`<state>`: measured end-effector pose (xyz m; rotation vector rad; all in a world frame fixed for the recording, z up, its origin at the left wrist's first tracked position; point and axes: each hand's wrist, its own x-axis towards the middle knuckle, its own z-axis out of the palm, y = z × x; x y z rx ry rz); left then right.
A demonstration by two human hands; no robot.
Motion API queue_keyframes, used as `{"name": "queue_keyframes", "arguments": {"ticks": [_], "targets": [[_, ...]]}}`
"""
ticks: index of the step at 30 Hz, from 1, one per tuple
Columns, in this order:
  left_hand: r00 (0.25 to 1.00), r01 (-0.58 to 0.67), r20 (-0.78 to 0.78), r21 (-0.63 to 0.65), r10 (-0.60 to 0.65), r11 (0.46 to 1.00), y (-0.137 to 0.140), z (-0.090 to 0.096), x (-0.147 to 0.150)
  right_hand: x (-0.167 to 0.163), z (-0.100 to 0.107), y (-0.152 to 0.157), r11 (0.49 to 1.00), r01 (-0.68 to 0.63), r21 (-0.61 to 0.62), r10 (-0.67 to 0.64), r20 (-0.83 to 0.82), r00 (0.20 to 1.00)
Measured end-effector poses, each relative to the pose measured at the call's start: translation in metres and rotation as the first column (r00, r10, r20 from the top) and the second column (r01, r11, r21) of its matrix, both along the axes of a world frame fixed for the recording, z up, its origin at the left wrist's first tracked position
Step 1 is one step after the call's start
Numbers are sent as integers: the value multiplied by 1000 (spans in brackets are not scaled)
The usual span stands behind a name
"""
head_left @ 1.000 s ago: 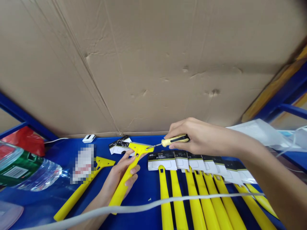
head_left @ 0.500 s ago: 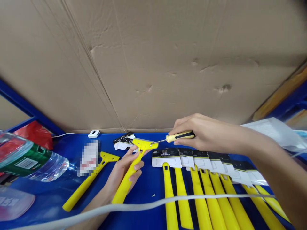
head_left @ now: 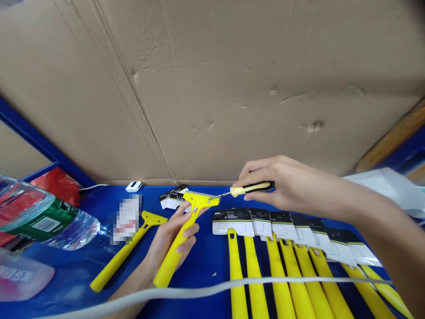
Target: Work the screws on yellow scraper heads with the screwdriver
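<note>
so the left grip (head_left: pixel 166 237) is curled round a yellow scraper (head_left: pixel 176 244), probably bracing its head against the screwdriver (head_left: pixel 253 188) pinched in the right grip (head_left: pixel 280 182), tip slanting down to a screw (head_left: pixel 209 201) between both grips, carded scrapers (head_left: pixel 236 266) below the right

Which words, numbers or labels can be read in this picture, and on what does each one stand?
"TGJ-001", apparently: leftmost row card; the Chinese line beneath is too small.
Too small or blurred: other row cards, loose cards, bottle label, plastic container.
Pixelated: packet.
No readable text: held scraper, screwdriver.
</note>
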<state>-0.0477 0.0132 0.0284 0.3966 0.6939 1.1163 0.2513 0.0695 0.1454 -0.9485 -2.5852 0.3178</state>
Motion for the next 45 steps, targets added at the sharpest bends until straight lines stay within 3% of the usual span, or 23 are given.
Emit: {"name": "queue_keyframes", "arguments": {"ticks": [14,24,32,35,40,45], "targets": [[996,-85,-23,-21,84,996,-4,7,8,4,7,-6,999,19,32,-20,16,1000],[992,-50,-115,18,52,999,-5,6,10,4,5,-7,1000,1,-4,-1,41,999],[956,29,-292,98,1,995,-7,8,13,-2,2,-21,999,-39,9,39,51,998],[952,25,-306,123,14,992,-7,10,15,-5,7,-27,998,-55,7,55,6,998],[952,53,-305,156,-3,986,-9,7,13,-16,14,-32,994,-10,109,29,-174,984],[950,49,-313,172,8,984,-10,3,13,-24,11,-36,989,6,148,21,-181,983]]}}
